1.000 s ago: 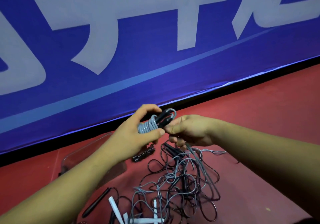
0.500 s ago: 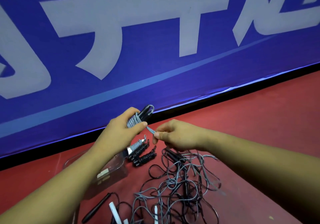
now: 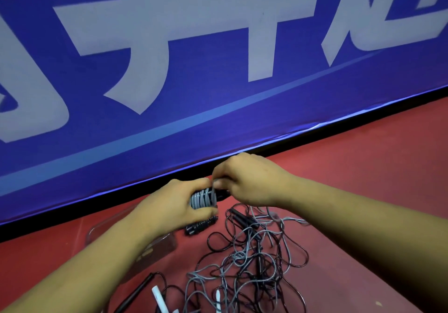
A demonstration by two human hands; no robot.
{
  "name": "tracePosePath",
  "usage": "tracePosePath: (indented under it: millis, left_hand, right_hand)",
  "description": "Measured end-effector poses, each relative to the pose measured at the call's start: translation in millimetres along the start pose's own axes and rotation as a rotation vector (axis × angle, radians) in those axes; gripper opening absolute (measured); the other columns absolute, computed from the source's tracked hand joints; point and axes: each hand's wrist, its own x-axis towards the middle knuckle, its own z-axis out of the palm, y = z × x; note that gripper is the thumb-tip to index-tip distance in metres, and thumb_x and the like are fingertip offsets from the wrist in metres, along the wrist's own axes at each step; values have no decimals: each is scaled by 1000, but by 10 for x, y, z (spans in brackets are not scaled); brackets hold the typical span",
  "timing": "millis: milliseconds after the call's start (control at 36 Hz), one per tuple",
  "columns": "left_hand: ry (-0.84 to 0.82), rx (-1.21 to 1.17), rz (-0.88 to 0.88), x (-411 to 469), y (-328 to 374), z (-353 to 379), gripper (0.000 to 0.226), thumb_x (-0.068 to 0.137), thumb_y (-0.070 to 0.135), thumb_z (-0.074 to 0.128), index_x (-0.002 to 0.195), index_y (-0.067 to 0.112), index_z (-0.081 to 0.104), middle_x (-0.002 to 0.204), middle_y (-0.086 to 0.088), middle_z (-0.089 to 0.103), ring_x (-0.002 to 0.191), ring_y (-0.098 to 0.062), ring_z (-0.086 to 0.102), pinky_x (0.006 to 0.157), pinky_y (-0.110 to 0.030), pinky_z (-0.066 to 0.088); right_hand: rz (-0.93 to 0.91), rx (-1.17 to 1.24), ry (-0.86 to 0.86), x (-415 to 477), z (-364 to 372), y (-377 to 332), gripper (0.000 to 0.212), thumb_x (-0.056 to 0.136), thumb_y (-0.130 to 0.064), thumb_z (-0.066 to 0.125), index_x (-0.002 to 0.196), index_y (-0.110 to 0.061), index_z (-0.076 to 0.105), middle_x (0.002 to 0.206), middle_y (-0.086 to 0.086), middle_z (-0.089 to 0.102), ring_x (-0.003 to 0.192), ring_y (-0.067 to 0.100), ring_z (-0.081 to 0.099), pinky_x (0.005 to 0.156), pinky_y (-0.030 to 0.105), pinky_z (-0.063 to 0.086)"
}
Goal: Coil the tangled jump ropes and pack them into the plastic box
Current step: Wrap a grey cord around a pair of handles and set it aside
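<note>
While your left hand [image 3: 174, 206] is gripping the grey coil [image 3: 203, 198] wound round its black handles, your right hand [image 3: 252, 181] is pinching its loose end just above the windings. You are holding the bundle over the red floor [image 3: 363, 179], near the banner [image 3: 218, 58]. The clear box [image 3: 97, 227] is lying under your left forearm, which is hiding most of it, so you cannot tell what it is holding. A black coil [image 3: 201, 225] is lying on the floor just beside the box's right end. The tangle [image 3: 254, 264] of grey and black ropes is sprawling to the right, with white handles [image 3: 158, 298] poking out at its near left edge.
</note>
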Motion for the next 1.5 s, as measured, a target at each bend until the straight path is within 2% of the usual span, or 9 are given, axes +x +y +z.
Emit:
tracePosePath:
  millis: [111,306,444,639,750,944,1167,1333,1500]
  left_hand:
    - [16,95,-34,-14,109,34,65,63,84,60,116,47,61,54,6,43,48,-8,42,48,-25,30]
    - [14,24,25,-62,185,46,33,80,61,65,82,28,59,60,2,56,50,-10,45,50,-25,36]
    - [103,-211,67,-90,252,61,44,75,64,64,83,21,58,67,-5,58,51,-6,43,53,-29,37]
    - [197,-531,16,-94,301,-1,54,87,34,73,128,57,49,76,-12,67,51,-14,49,51,-27,45]
    - [295,-523,-77,-44,230,-109,22,84,35,75,103,39,64,74,-15,66,46,-16,51,44,-24,42]
    - [264,-85,-226,-37,-173,-155,30,80,54,72,99,46,50,59,8,53,57,-13,51,60,-34,44]
    - [153,332,-164,-57,-23,-42,38,88,50,58,122,47,42,107,16,62,98,-19,61,76,-34,49]
    - [46,224,-88,-39,39,3,40,71,70,56,108,57,46,84,14,63,72,-13,59,62,-31,48]
    - [69,93,-23,-60,124,-27,49,69,85,54,108,56,56,72,7,63,57,-8,51,58,-31,45]
  right_hand:
    - [-21,38,44,-1,23,73,17,97,-28,54,104,-27,69,83,-10,63,76,13,52,67,27,38]
    - [38,400,41,68,107,304,8,88,-25,69,81,-24,69,77,-2,70,76,12,64,77,41,54]
    - [160,814,-61,8,152,417,18,96,-18,61,79,-20,68,60,1,51,50,12,38,48,24,31]
    - [320,1121,-317,-27,329,405,32,104,-18,42,75,-23,55,61,-2,41,48,10,28,47,22,22]
    - [312,992,-348,-44,409,397,27,106,-30,41,92,-18,61,55,-5,40,47,13,33,47,23,28]
    - [182,484,-211,-18,222,103,31,104,-29,44,92,-12,66,48,-11,44,45,5,38,48,21,32]
    - [-34,65,-208,3,173,-161,23,94,-21,55,74,-9,57,58,1,47,52,17,43,50,31,33]
    - [-32,-20,5,15,71,-75,14,94,-26,54,94,-21,67,88,1,70,86,25,62,70,34,48]
    - [-25,105,93,27,13,82,10,91,-28,60,95,-30,70,75,-9,65,74,13,59,67,31,47]
